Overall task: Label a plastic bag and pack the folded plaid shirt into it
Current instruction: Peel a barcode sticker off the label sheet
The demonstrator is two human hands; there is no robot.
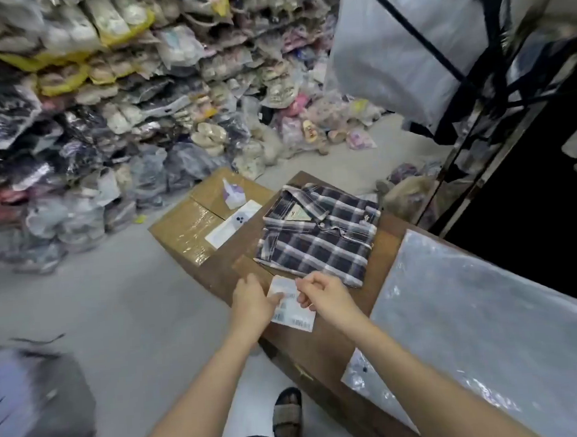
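A folded dark plaid shirt (pixel 318 236) lies on the brown table (pixel 322 344), collar towards the far side. Just in front of it both hands hold a white sheet of barcode labels (pixel 294 314) above the table edge. My left hand (pixel 251 301) grips the sheet's left side with thumb on top. My right hand (pixel 322 292) pinches the sheet's upper right part. A stack of clear plastic bags (pixel 489 314) lies on the table to the right, apart from the hands.
A taped cardboard box (pixel 193 224) stands left of the table, with a white phone (pixel 235 223) and a small packet on it. Piles of bagged clothes fill the back and left. A dark metal rack (pixel 462 160) stands at right. My sandalled foot (pixel 287 416) is on the floor.
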